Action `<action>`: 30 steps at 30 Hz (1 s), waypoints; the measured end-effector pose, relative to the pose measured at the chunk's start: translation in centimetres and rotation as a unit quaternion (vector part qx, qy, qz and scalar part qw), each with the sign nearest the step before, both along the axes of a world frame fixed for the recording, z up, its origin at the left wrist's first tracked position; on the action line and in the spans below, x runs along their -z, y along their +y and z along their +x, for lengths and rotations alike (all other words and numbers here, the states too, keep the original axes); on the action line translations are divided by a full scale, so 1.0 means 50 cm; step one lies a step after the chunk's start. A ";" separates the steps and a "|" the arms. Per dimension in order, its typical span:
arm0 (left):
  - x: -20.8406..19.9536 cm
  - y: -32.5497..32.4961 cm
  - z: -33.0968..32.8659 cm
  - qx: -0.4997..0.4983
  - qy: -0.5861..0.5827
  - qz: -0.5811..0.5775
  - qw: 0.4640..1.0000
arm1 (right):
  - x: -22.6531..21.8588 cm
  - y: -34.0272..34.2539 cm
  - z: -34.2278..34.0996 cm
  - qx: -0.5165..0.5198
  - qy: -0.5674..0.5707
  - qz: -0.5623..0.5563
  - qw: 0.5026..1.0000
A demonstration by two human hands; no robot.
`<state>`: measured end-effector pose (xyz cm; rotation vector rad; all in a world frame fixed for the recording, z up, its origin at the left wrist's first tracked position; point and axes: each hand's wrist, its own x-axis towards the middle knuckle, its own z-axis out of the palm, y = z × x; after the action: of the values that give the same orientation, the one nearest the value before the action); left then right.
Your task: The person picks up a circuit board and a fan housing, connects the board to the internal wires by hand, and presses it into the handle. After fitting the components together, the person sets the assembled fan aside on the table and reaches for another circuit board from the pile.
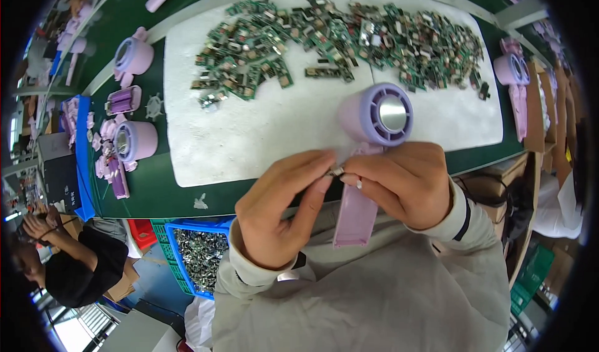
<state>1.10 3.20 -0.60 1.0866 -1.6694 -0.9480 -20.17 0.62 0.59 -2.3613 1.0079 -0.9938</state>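
Silvery small part (337, 171) pinched between fingertips of left hand (271, 205) and right hand (412, 183), both closed narrow, by near edge of green tabletop (156, 197). Lilac handle (355, 221) just below, jutting past that edge; round lilac head (377, 115) over white foam sheet (262, 143). Circuit boards (430, 46) heaped toward far edge. Risk: part dropping if fingertips slip; handle scraping if knocked against edge.

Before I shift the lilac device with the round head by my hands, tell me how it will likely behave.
The lilac device is probably top-heavy, its round head being far bulkier than the slim handle. The head's curved side may let it roll. The handle looks like a thin, straight-edged plastic shell, so likely stiff and light.
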 end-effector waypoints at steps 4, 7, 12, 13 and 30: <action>-0.017 -0.001 0.006 0.008 -0.041 -0.007 0.999 | -0.008 0.005 -0.006 -0.001 -0.002 -0.004 1.000; -0.010 0.010 0.009 0.015 -0.032 0.004 0.999 | -0.013 0.010 -0.003 0.002 0.016 0.021 1.000; -0.011 0.016 0.000 0.016 -0.015 -0.014 1.000 | -0.015 0.010 -0.005 0.010 0.012 0.015 1.000; -0.012 0.016 0.000 0.014 -0.013 -0.012 1.000 | -0.017 0.008 -0.005 0.009 0.012 0.022 1.000; -0.036 0.006 0.004 0.066 -0.085 -0.101 0.989 | 0.006 0.008 -0.024 -0.017 -0.006 -0.028 0.999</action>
<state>1.27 3.48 1.20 0.9504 -1.9504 -0.7642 -21.39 1.04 0.31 -2.4065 0.9444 -1.0338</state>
